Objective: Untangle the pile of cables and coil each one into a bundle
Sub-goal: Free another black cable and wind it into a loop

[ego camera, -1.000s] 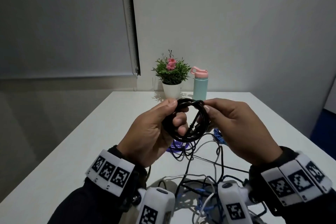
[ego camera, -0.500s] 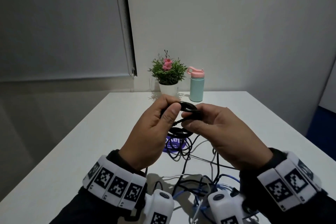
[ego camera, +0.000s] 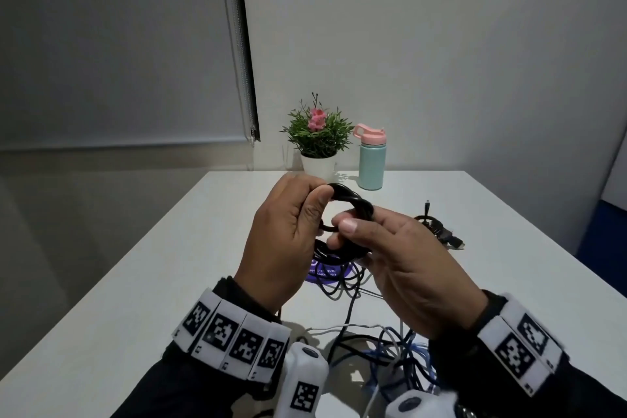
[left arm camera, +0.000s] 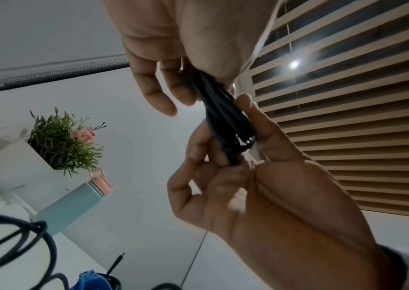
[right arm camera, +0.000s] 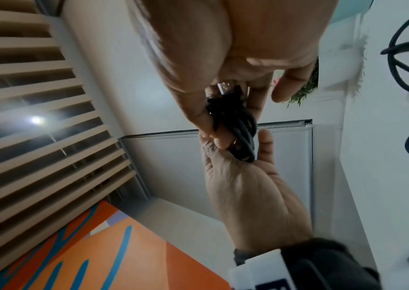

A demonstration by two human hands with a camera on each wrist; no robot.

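Left hand (ego camera: 281, 244): raised before the chest, back toward the head camera, thumb and fingers pinching the black cable coil (ego camera: 353, 204). Right hand (ego camera: 403, 268): raised beside it, fingers curled round the same coil. Wrists banded.

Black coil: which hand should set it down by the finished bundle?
Right, probably. Both hands grip the black coil, but the finished bundle lies on the table just beyond the right hand, far from the left hand.

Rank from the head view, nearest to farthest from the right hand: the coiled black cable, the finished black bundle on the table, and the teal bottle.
1. Coiled black cable: gripped in the right hand itself.
2. Finished black bundle: on the table, just right of that hand.
3. Teal bottle: at the table's far edge, beside the plant.
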